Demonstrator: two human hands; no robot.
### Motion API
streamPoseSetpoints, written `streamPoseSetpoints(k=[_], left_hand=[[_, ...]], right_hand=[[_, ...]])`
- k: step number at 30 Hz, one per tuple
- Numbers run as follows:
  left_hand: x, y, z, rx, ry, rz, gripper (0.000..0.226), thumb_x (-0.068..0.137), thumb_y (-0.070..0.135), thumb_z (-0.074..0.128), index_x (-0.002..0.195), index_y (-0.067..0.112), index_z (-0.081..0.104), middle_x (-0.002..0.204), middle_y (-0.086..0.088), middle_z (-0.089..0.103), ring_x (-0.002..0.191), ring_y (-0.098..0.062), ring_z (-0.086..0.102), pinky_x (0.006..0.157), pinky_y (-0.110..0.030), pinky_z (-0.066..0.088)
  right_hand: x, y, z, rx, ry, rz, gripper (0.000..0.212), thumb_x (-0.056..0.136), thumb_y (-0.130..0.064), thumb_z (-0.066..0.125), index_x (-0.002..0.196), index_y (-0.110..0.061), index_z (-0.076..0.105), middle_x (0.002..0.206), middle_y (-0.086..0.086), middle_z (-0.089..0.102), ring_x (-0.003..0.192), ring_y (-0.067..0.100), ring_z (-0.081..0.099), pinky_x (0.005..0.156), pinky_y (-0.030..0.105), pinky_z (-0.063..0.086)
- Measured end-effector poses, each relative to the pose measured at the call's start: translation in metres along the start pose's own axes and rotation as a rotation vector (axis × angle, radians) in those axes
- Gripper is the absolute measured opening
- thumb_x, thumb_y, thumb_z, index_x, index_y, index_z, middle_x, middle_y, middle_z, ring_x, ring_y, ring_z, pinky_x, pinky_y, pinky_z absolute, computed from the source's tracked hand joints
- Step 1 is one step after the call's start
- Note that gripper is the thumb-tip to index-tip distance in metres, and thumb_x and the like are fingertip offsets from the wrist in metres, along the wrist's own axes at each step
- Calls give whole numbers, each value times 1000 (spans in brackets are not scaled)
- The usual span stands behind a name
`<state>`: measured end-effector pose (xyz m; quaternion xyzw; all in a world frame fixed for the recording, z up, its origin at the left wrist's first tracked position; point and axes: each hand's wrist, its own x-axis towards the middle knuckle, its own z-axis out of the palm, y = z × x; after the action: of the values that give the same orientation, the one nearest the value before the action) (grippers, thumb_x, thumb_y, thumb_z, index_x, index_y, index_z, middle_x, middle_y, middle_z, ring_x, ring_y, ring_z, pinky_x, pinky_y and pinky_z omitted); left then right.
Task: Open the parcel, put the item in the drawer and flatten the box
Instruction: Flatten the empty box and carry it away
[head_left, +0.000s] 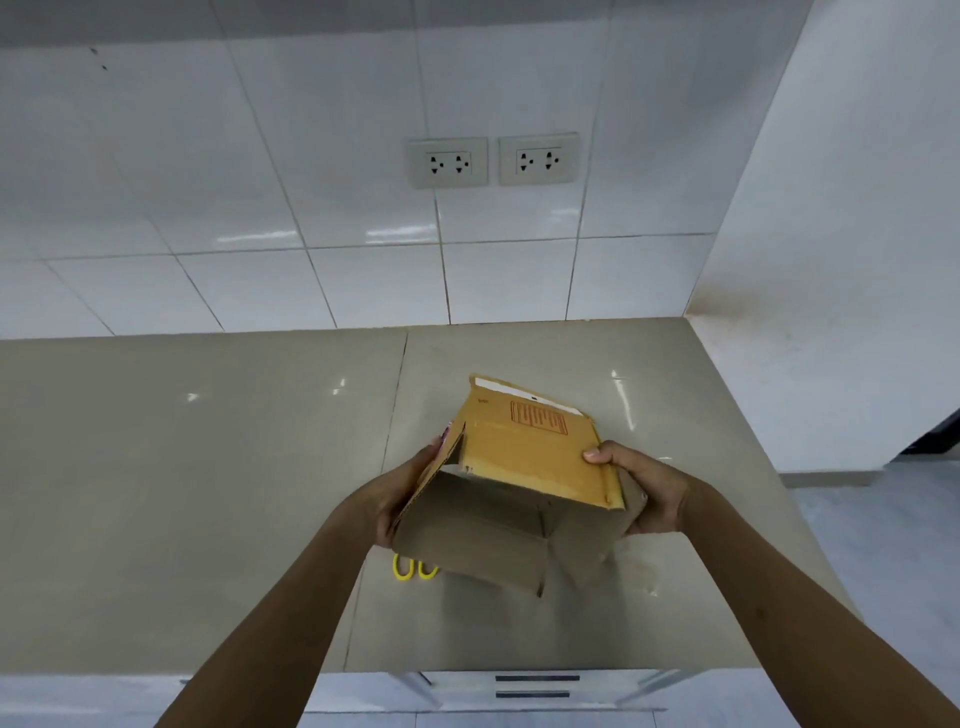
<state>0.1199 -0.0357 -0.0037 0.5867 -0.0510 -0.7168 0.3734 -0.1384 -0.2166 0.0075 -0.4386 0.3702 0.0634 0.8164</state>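
A brown cardboard box (524, 457) with a red print on its top face is held above the counter, its near end flaps hanging open towards me. My left hand (400, 499) grips its left side, mostly hidden behind a flap. My right hand (641, 491) grips its right side, thumb on the top face. Inside the open end I see only bare cardboard. White drawer fronts (535, 686) with dark handle slots show below the counter's front edge.
Yellow scissor handles (413, 567) lie on the beige counter (208, 493), partly hidden under the box. A tiled wall with two socket plates (493, 160) stands behind. A white wall bounds the counter on the right, with floor beyond it.
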Motion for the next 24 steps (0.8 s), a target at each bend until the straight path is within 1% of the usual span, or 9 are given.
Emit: streamPoseSetpoints(k=[3,6,8,12,13,15,18,21,24], left_hand=[[-4,3,-3,21,23,109,91,70,80,57,133,14,56,136,-24,55,127,-42,51,110,-54,36],[-14,7,-2,71,60,198,77,78,78,46,128,21,58,126,-21,62,116,-39,60,98,-52,49],[-18,7,-3,104,77,241,66,82,73,40,125,26,57,121,-17,65,110,-35,64,88,-47,55],[-13,-13,-8,124,50,277,53,86,64,44,129,34,52,123,-11,66,110,-32,66,88,-46,55],[-8,-23,-13,125,50,267,54,87,63,45,132,34,49,125,-12,64,112,-32,65,90,-46,54],[4,-45,-20,123,54,235,59,85,65,50,136,36,45,131,-14,59,117,-34,62,96,-49,51],[16,-68,-26,102,133,230,68,77,67,61,138,43,41,135,-11,57,119,-34,60,102,-56,46],[19,-71,-28,94,220,243,83,69,71,68,141,53,30,141,-7,50,124,-33,55,105,-59,41],[19,-64,-25,106,284,258,99,60,77,70,143,52,24,143,-3,47,124,-32,51,106,-58,39]], right_hand=[[-2,-6,-3,32,-66,-52,100,28,-37,96,119,-15,58,96,12,74,86,27,70,69,37,57],[-2,-11,-5,40,-100,-82,98,31,-32,96,119,-15,58,100,12,73,87,27,72,70,37,59],[2,-9,-6,1,-106,-69,97,36,-31,95,123,-16,56,108,12,71,96,29,69,78,41,57],[14,13,-6,-32,-95,-6,95,46,-28,91,131,-16,52,121,15,65,110,33,62,98,49,47],[16,20,-5,-46,-84,11,95,47,-33,91,132,-17,52,123,15,65,113,34,61,102,51,44],[22,32,-1,-68,-43,55,92,49,-50,89,129,-21,55,124,14,65,115,33,61,98,50,48],[26,39,8,-121,35,112,77,61,-71,70,122,-25,60,116,8,70,109,26,66,91,43,52],[29,34,11,-143,47,43,64,74,-64,61,123,-23,61,116,5,71,109,23,66,97,42,49],[30,26,9,-118,38,-63,71,69,-58,73,128,-22,58,122,6,67,113,24,64,97,42,50]])
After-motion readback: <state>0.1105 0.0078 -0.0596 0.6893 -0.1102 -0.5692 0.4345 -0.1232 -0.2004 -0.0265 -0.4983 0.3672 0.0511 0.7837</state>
